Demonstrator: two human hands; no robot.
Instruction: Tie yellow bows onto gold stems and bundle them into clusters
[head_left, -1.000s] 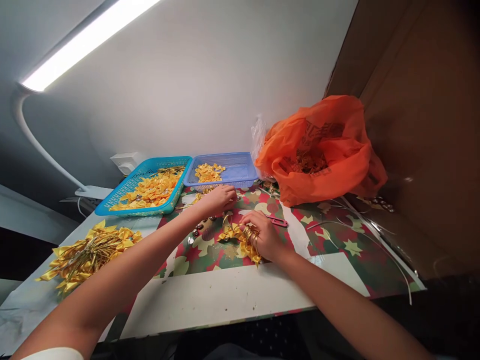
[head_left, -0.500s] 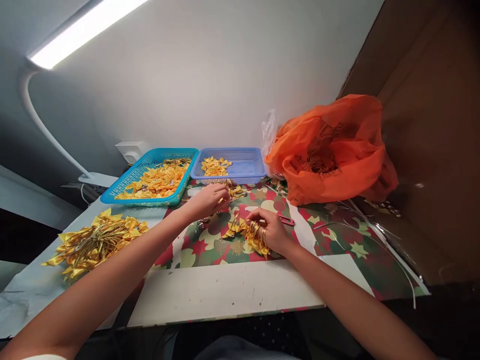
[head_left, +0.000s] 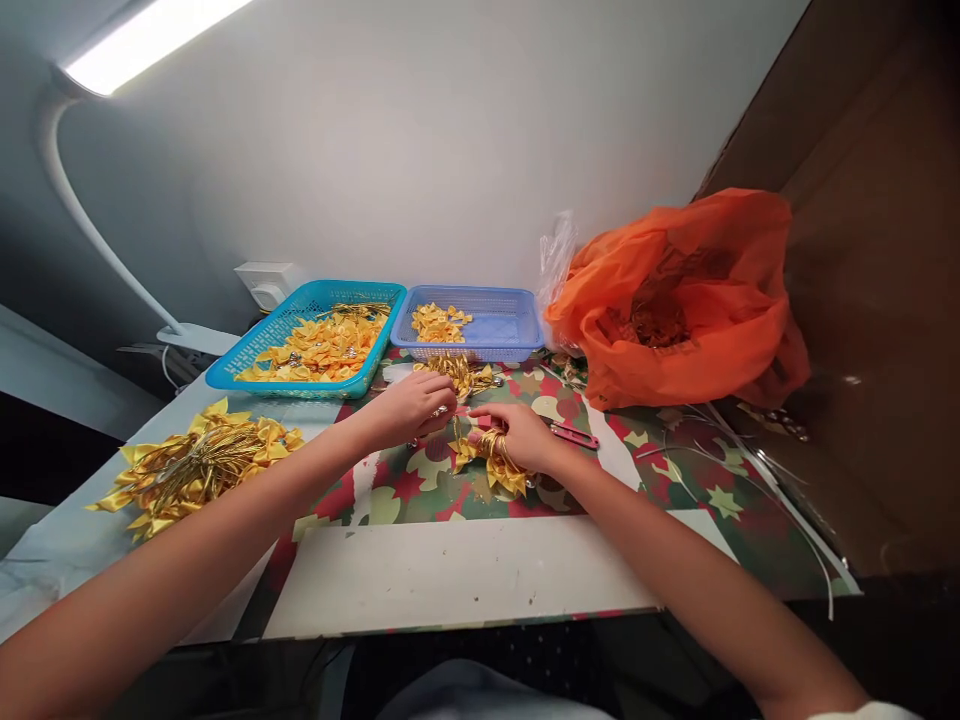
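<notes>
My left hand (head_left: 416,408) is closed in a pinch above the patterned cover. A small shiny metallic piece (head_left: 439,411) shows at its fingertips, too small to name. My right hand (head_left: 521,438) is closed round looped gold cords, from which yellow ribbon bows (head_left: 506,475) hang down onto the cover. The fingertips of both hands are close together but apart. Just behind them lies a bunch of gold cords (head_left: 461,375) with bows and a silvery bit at its right end. Pink-handled snips (head_left: 574,434) rest beside my right hand.
A turquoise basket (head_left: 225,370) of yellow bows and a lilac basket (head_left: 502,352) with fewer stand against the wall. A big bundle of corded bows (head_left: 199,465) lies left. An orange plastic bag (head_left: 690,370) and a cardboard panel (head_left: 862,350) bound the right; a lamp (head_left: 71,200) stands left.
My left hand has come down and closer to my right hand, now with a shiny piece at its fingers. My right hand has shifted slightly left, still gripping the cords. The view has moved a little.
</notes>
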